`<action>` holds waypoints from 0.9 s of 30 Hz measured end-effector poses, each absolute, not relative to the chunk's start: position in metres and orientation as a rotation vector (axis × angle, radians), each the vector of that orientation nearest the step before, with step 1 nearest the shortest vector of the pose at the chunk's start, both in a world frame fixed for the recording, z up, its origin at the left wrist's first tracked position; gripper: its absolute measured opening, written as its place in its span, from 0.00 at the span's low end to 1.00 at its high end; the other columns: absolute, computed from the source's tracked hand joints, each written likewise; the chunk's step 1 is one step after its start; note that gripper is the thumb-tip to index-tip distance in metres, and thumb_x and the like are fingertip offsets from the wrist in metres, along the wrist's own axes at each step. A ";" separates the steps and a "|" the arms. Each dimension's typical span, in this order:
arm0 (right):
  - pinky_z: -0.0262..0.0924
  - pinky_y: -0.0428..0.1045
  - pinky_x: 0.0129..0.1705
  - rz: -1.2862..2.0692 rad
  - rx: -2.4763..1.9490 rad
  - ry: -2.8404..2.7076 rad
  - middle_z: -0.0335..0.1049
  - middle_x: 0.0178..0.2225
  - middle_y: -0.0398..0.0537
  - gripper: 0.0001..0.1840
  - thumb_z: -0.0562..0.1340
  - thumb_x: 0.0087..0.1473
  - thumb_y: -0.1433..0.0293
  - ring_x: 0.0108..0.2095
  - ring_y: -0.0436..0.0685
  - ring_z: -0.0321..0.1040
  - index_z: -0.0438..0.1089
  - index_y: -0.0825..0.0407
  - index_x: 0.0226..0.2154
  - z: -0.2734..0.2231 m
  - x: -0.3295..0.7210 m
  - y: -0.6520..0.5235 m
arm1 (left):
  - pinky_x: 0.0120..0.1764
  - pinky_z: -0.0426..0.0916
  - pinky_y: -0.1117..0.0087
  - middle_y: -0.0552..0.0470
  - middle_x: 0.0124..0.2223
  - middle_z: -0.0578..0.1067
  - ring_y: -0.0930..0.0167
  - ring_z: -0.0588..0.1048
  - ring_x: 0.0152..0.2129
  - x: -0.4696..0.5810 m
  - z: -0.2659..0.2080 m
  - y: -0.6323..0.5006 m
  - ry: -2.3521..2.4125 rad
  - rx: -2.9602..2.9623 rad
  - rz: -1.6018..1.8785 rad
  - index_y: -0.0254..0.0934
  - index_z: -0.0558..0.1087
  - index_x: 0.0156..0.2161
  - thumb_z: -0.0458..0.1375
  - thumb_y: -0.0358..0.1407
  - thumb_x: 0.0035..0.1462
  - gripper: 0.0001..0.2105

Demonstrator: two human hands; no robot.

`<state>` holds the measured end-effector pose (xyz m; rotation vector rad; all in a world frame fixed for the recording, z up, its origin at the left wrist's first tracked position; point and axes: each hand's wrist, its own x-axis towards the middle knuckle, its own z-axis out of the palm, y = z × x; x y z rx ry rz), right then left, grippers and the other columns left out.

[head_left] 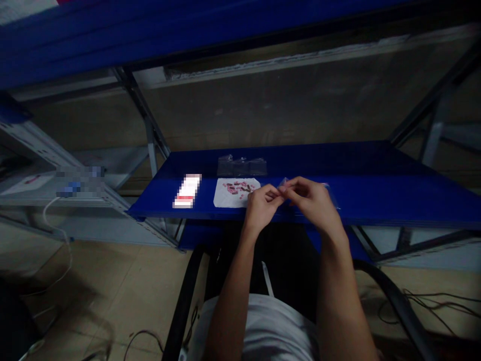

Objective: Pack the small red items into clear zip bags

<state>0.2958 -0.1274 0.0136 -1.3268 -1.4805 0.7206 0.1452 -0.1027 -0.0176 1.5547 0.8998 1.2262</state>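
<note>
My left hand (262,208) and my right hand (313,200) meet above the front part of the blue shelf, fingertips pinched close together. Between them a small clear plastic bag (284,181) pokes up, mostly covered by the fingers. Beside my left hand lies a white sheet (225,199) carrying many small pink and dark brown pieces (235,189), too small to name surely. Partly behind my right hand, another clear plastic bag (333,196) rests on the shelf.
Several clear plastic bags (242,166) lie in a row behind the sheet. A blurred-out bright rectangle (188,190) is at the left of the blue shelf (376,190). An upper shelf (188,30) overhangs it. Chair armrests (184,301) flank me; cables (432,301) trail on the floor.
</note>
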 end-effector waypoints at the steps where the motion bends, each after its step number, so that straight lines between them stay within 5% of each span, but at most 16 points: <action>1: 0.65 0.50 0.31 0.723 -1.326 -1.498 0.79 0.32 0.50 0.18 0.68 0.55 0.53 0.31 0.58 0.74 0.77 0.51 0.36 0.014 0.296 -0.128 | 0.32 0.68 0.74 0.55 0.29 0.77 0.74 0.76 0.26 0.145 -0.017 -0.103 0.900 1.557 1.227 0.37 0.74 0.30 0.67 0.37 0.57 0.08; 15: 0.67 0.51 0.31 0.778 -1.243 -1.298 0.79 0.28 0.48 0.20 0.73 0.46 0.49 0.28 0.58 0.72 0.82 0.48 0.30 0.027 0.292 -0.135 | 0.32 0.68 0.73 0.53 0.29 0.77 0.75 0.74 0.25 0.140 -0.013 -0.101 0.645 1.331 1.101 0.35 0.75 0.32 0.73 0.52 0.47 0.21; 27: 0.72 0.52 0.31 0.770 -1.165 -1.255 0.81 0.32 0.50 0.22 0.76 0.43 0.50 0.28 0.58 0.75 0.81 0.50 0.31 0.031 0.290 -0.137 | 0.29 0.60 0.76 0.57 0.28 0.70 0.77 0.67 0.25 0.140 -0.001 -0.108 0.718 1.436 1.195 0.37 0.72 0.34 0.64 0.51 0.60 0.17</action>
